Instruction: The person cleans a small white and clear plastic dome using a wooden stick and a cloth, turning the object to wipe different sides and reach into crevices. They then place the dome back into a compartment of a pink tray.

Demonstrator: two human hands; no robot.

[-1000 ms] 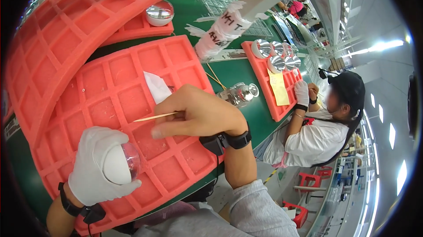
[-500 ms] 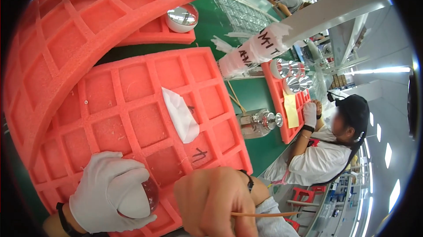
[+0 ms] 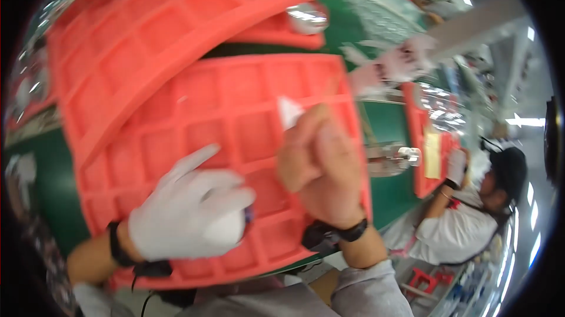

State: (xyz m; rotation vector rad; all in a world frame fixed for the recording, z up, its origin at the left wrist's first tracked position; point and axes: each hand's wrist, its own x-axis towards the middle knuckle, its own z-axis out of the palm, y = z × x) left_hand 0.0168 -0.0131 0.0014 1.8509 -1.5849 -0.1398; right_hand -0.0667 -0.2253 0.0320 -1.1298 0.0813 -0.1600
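Note:
My left hand (image 3: 188, 208), in a white glove, is curled round a white, rounded dome-shaped piece (image 3: 228, 230) above the lower part of the red foam tray (image 3: 306, 70). A small dark bluish edge shows at the piece's right side. My bare right hand (image 3: 323, 167) hovers over the tray's right half with fingers closed. Above its fingers a thin wooden stick (image 3: 333, 86) shows only as a faint smear. A folded white wipe (image 3: 289, 112) lies on the tray, partly hidden by that hand. Motion blurs both hands.
Another red foam tray (image 3: 141, 52) leans over the first at upper left. Behind it sits a shiny dome (image 3: 309, 18). A glass bottle (image 3: 391, 159) stands on the green table (image 3: 385, 123) at right. Beyond, a co-worker (image 3: 465, 211) sits by a tray of domes (image 3: 419, 140).
The view has shifted, so the scene sits further right. My right hand has moved up and away over the tray, reaching the wipe. The left still holds the white piece.

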